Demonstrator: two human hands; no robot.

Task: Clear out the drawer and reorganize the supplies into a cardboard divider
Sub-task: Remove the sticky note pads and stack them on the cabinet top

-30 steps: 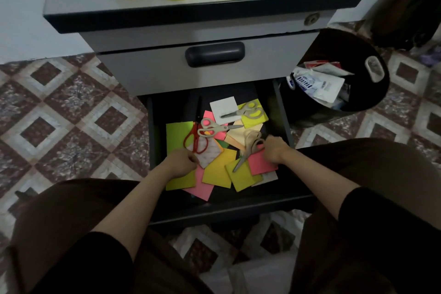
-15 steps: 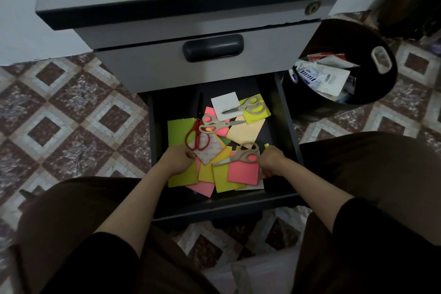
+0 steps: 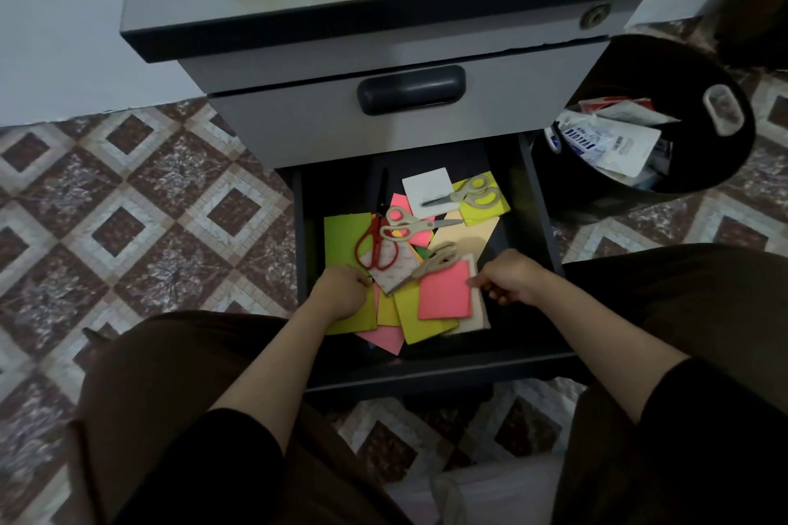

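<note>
Two hands are squeezing the loose supplies together. Our right hand is pinching the right edge of the pink pad, and our left hand is curling its fingers round the left edge of the paper pile.

Against a second ago, the sheets are lying bunched tighter and nearer the front wall of the drawer. The pink pad is now sitting on top, squared up. We are judging this as gathering for one lift out, so the clearing is only starting.

The pile is fanning out in green, yellow, orange and pink. The beige scissors are resting across it and the red scissors are lying at its left. Two more pairs are lying further back. No cardboard divider is showing.
</note>
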